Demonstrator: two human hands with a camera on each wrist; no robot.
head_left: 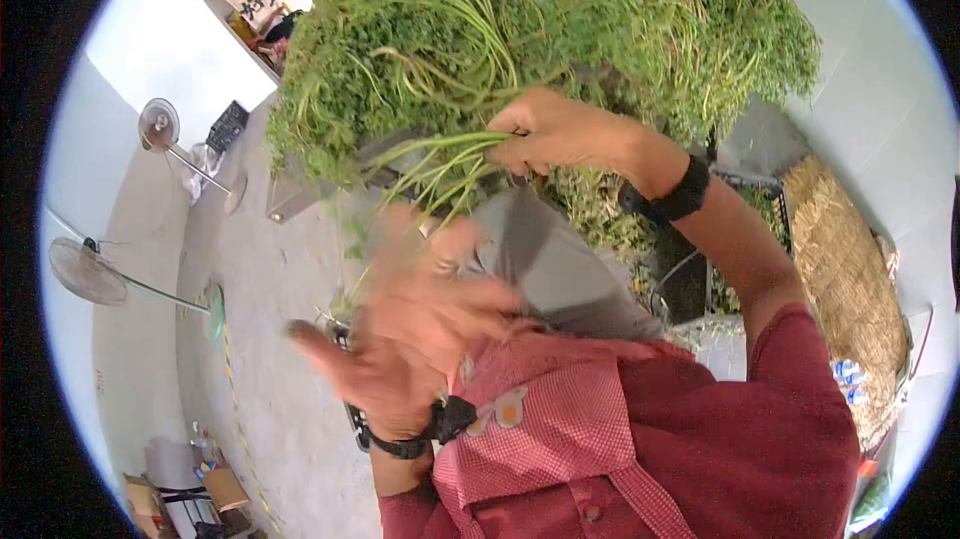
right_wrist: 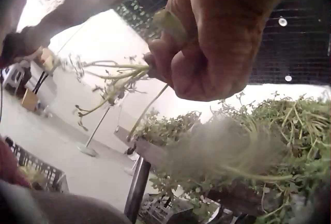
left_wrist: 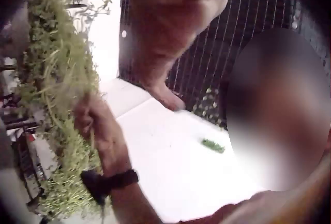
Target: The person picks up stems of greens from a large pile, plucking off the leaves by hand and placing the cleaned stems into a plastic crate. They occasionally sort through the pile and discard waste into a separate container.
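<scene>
My right hand [head_left: 560, 134] grips a small bunch of green leafy stems [head_left: 440, 164], their ends running out to the left from the curled fingers. In the right wrist view the fist [right_wrist: 217, 43] closes around these stems [right_wrist: 116, 74]. The left hand [head_left: 415, 324], blurred in the head view, hangs below the bunch with its fingers apart and nothing in them. Its palm side and thumb show in the left wrist view [left_wrist: 165, 32]. Just beyond the right hand, a large heap of leafy greens [head_left: 600, 19] covers a raised surface, most of which is hidden.
Beside the right forearm stands a dark crate [head_left: 750, 189] with greens in it. Woven straw matting [head_left: 835, 269] lies along the right wall. Two standing fans, one [head_left: 90, 271] nearer and one [head_left: 160, 126] farther, are on the left. Cardboard boxes [head_left: 225, 489] sit at the lower left.
</scene>
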